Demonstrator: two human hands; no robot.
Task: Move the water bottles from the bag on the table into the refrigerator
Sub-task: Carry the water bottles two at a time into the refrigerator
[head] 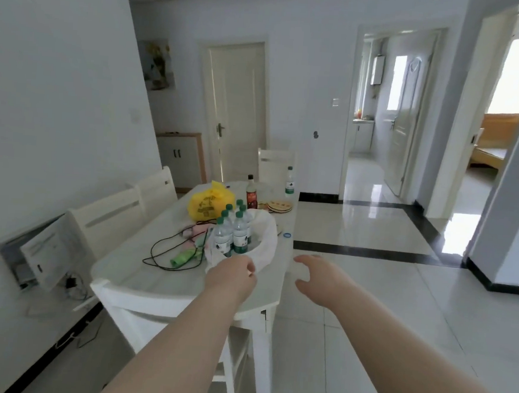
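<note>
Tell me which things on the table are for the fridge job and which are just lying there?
For the job: the water bottles; the white bag they stand in; the left hand at the bag's edge; the right hand, open.

Just lying about: yellow bag, dark sauce bottle, black cord, round mats.

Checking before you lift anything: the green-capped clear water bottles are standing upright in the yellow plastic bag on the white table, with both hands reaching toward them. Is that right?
Not quite. In the head view the green-capped clear water bottles stand upright in the white plastic bag, not the yellow plastic bag, which sits knotted behind it. The rest holds: white table, left hand and right hand reaching.
</note>
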